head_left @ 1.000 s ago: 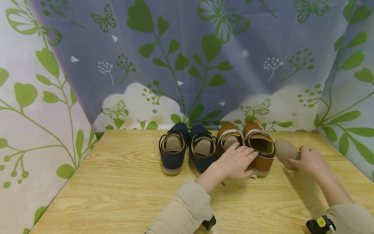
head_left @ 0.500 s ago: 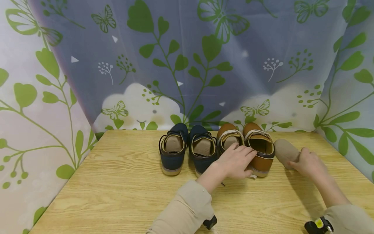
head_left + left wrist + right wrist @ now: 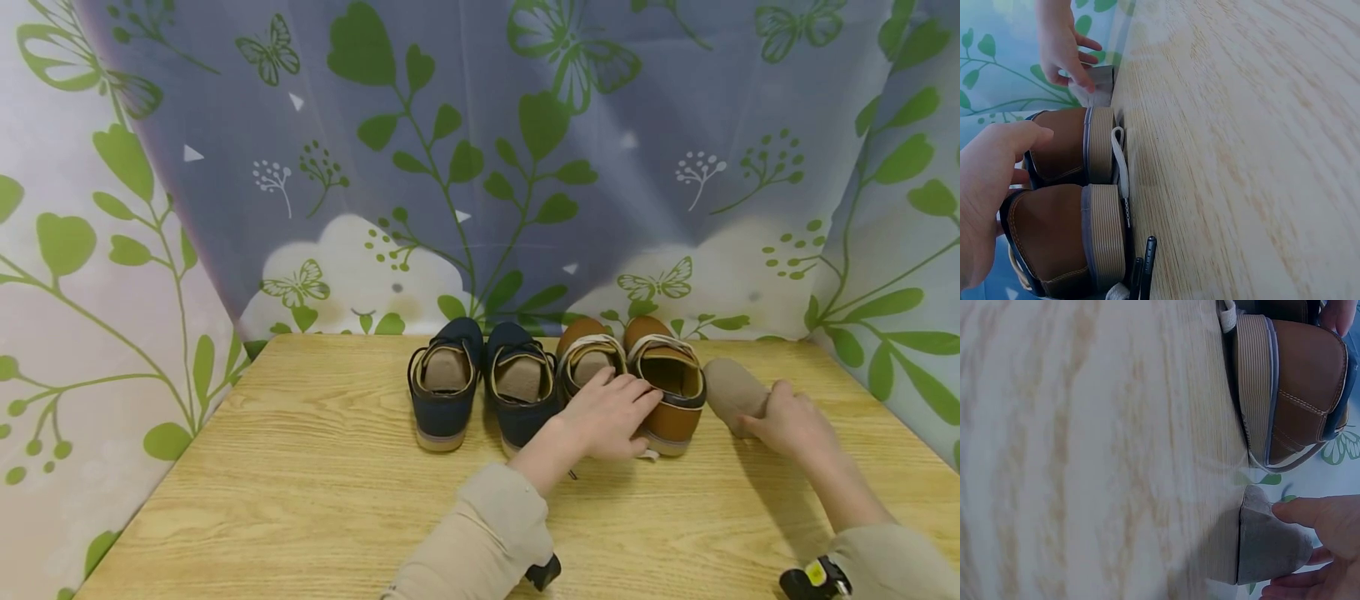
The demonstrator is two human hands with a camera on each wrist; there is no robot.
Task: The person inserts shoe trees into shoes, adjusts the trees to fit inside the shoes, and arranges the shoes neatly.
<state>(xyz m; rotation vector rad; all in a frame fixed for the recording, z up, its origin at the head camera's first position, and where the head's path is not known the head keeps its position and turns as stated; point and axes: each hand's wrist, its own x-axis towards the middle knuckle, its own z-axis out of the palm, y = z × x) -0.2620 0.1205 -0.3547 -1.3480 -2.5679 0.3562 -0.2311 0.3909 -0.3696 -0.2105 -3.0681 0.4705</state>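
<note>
My left hand [image 3: 606, 417] rests over the heels of the two brown shoes, its thumb [image 3: 1038, 134] against the heel of the right brown shoe [image 3: 673, 427]. The fingers look mostly straight and reach its collar. The right shoe's opening looks dark and hollow, whereas a beige shoe insert [image 3: 591, 363] fills the left brown shoe [image 3: 581, 330]. Beside the right shoe, a loose grey-beige shoe insert [image 3: 731, 385] lies on the table, wide end toward me. My right hand [image 3: 801, 425] grips it near that end, with the thumb in front and fingers behind.
A pair of dark blue shoes [image 3: 438, 423] stands left of the brown pair, heels toward me, both with beige inserts. A light lace and black lace ends [image 3: 1147, 259] trail on the wooden table [image 3: 315, 483]. Behind hangs a leaf-patterned cloth [image 3: 420, 250].
The right hand has shifted very slightly around the loose insert's end. The left hand and all shoes stay where they were.
</note>
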